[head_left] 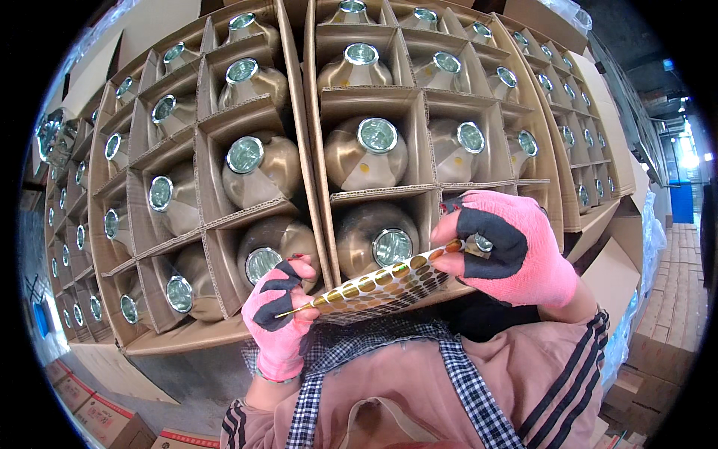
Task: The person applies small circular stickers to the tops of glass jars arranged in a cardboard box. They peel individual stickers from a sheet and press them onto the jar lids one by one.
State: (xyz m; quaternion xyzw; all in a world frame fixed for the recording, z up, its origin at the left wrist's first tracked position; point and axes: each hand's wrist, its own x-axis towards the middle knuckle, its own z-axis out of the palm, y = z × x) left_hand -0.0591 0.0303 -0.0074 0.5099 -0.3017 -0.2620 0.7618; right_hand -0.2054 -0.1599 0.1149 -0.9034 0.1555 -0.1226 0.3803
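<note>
A sheet of round gold stickers [381, 284] is stretched between my two hands, slightly bowed. My left hand [283, 314] pinches its left end. At the other end, my right hand [508, 247] grips the sheet between thumb and fingers. Both hands wear pink gloves with dark patches, and bare fingertips show. Just beyond the sheet, a rounded glass flask liner [366, 233] with a greenish mouth stands in a cardboard compartment. Behind it, another flask liner [348, 153] carries a small round yellow sticker [366, 162]. My right hand partly covers a liner in the neighbouring compartment.
Several divided cardboard boxes [318, 150] stand side by side, with bronze-coloured liners in their compartments. Raised flaps [613, 273] and plastic wrap [652, 239] line the right side. Closed cartons [112, 419] lie at lower left. A blue bin [680, 202] stands far right.
</note>
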